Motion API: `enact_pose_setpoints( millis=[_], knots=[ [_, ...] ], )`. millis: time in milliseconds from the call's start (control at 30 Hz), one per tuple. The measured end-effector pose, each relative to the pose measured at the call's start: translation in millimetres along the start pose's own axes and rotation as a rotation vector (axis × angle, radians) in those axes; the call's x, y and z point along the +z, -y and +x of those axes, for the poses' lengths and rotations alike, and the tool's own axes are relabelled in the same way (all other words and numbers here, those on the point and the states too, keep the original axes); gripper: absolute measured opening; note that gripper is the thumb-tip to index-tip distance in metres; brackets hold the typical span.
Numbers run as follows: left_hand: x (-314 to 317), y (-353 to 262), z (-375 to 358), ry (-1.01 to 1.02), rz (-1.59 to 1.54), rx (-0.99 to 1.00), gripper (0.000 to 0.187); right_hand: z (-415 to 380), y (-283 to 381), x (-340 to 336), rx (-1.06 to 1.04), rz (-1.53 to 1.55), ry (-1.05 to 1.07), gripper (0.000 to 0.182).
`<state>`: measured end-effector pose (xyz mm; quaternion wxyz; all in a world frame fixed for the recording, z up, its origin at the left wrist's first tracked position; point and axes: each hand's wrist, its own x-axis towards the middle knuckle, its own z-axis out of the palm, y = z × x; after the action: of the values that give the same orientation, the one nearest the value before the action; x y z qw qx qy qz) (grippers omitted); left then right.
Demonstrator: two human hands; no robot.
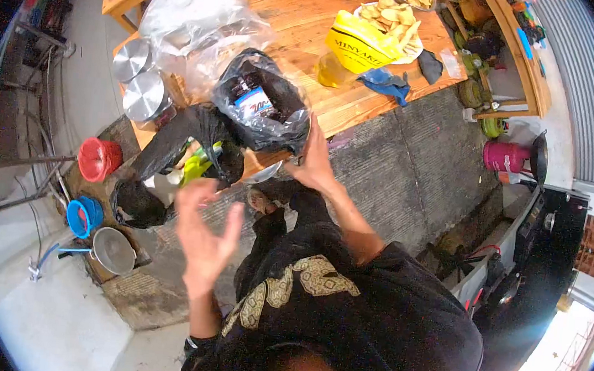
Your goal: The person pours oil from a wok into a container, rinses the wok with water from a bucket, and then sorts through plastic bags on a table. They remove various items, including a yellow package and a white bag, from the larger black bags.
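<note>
On the wooden table (295, 14), a black plastic bag (286, 116) stands open with a dark item with a blue and white label (253, 103) inside. My right hand (317, 160) is at the near right side of this bag, fingers stretched out and the fingertips by its edge. My left hand (207, 238) is raised in front of a second black bag (173, 138), its thumb and fingers apart and nothing held. Yellow-green and white items (200, 164) show in the second bag. A shiny metal edge (266, 173) shows between the hands.
A clear plastic bag (195, 22) and metal lids (145, 96) lie at the table's left. Chips (391, 23), a yellow packet (361, 43) and a blue cloth (387, 85) are at the right. Red (99, 159) and blue (84, 216) basins and a pot (114, 251) stand on the floor.
</note>
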<state>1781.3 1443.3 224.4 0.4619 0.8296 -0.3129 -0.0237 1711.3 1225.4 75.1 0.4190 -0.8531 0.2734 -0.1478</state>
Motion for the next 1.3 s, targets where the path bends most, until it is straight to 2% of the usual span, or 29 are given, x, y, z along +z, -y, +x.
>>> enact_pose_setpoints(
  millis=[67,100,133,200,267,333,367,467,500,533,567,667,733,800,833,867,900,1000,1033,1133,1167,1200,1233,1267,1300],
  knots=[
    [24.4,-8.6,-4.5,0.144,-0.054,0.046,0.044,11.9,-32.6,-24.0,0.069,-0.119,-0.06,0.098],
    [31.1,-14.2,-6.5,0.224,-0.06,0.043,0.045,21.5,-28.7,-52.6,-0.019,-0.25,-0.238,0.085],
    [36.7,-18.3,-8.1,0.305,-0.067,0.038,0.046,35.1,-53.8,-71.0,0.031,-0.205,-0.363,0.081],
    [49.4,-20.3,-11.2,0.358,-0.082,0.052,0.047,61.0,-62.6,-119.1,-0.056,-0.14,-0.561,0.074],
    [58.0,-26.4,-9.5,0.418,-0.089,0.025,0.047,78.4,-50.1,-155.4,0.026,0.1,-0.624,0.056],
    [62.6,-32.1,-5.4,0.485,-0.072,-0.061,0.046,88.7,-94.4,-179.1,0.2,0.351,-0.404,0.043],
    [66.8,-33.0,-3.7,0.502,-0.069,-0.078,0.045,88.8,-110.0,-182.8,0.222,0.273,-0.329,0.037],
    [95.5,-34.0,5.8,0.513,-0.104,-0.127,0.043,87.8,-123.0,-159.8,0.116,0.244,-0.328,0.042],
    [110.4,-37.1,9.8,0.5,-0.143,-0.142,0.042,88.7,-99.4,-161.8,0.138,0.308,-0.291,0.056],
    [126.0,-39.7,16.1,0.487,-0.182,-0.155,0.041,98.8,-95.8,-162.2,0.083,0.313,-0.266,0.061],
    [141.9,-41.3,27.0,0.56,-0.181,-0.128,0.051,108.4,-96.2,-163.2,0.03,0.319,-0.243,0.066],
    [200.7,-61.5,70.6,0.374,-0.209,-0.056,0.061,142.1,-104.8,-166.2,-0.068,0.431,-0.099,0.076],
    [244.2,-62.2,103.1,0.124,-0.367,-0.105,0.071,160.8,-104.1,-167.7,-0.192,0.547,-0.01,0.063],
    [272.4,-47.9,139.2,-0.065,-0.491,-0.224,0.088,170.0,-102.6,-170.4,-0.124,0.634,0.099,0.057],
    [273.5,-47.4,158.1,-0.092,-0.531,-0.274,0.095,174.9,-102.2,-171.6,-0.141,0.651,0.124,0.055],
    [276.9,-39.8,175.0,-0.124,-0.554,-0.225,0.099,178.5,-102.5,-173.1,-0.155,0.666,0.146,0.053],
    [268.3,-45.9,190.1,-0.081,-0.486,-0.241,0.101,180.5,-103.4,-173.9,-0.166,0.68,0.168,0.051],
    [271.0,-28.4,213.8,0.01,-0.744,-0.192,0.084,185.1,-105.2,-169.7,-0.266,0.745,0.249,0.051],
    [271.5,-30.7,217.4,-0.033,-0.747,-0.191,0.065,185.8,-104.6,-168.9,-0.28,0.704,0.243,0.047],
    [265.3,-23.7,215.4,-0.022,-0.672,-0.314,0.05,183.2,-96.3,-176.9,-0.252,0.67,0.233,0.043],
    [264.4,-22.5,211.7,-0.077,-0.647,-0.292,0.037,183.1,-95.0,-178.2,-0.252,0.635,0.238,0.038],
    [255.9,-33.5,204.8,-0.035,-0.622,-0.434,0.034,182.8,-98.8,-175.1,-0.233,0.652,0.234,0.033],
    [254.7,-31.0,200.9,-0.048,-0.603,-0.309,0.029,185.7,-100.6,-174.4,-0.257,0.664,0.267,0.03],
    [249.0,-32.6,192.6,0.033,-0.586,-0.445,0.024,187.1,-102.1,-174.2,-0.229,0.707,0.308,0.029],
    [245.3,-36.9,187.7,0.022,-0.495,-0.412,0.023,189.2,-103.5,-174.7,-0.231,0.734,0.363,0.03]
  ],
)
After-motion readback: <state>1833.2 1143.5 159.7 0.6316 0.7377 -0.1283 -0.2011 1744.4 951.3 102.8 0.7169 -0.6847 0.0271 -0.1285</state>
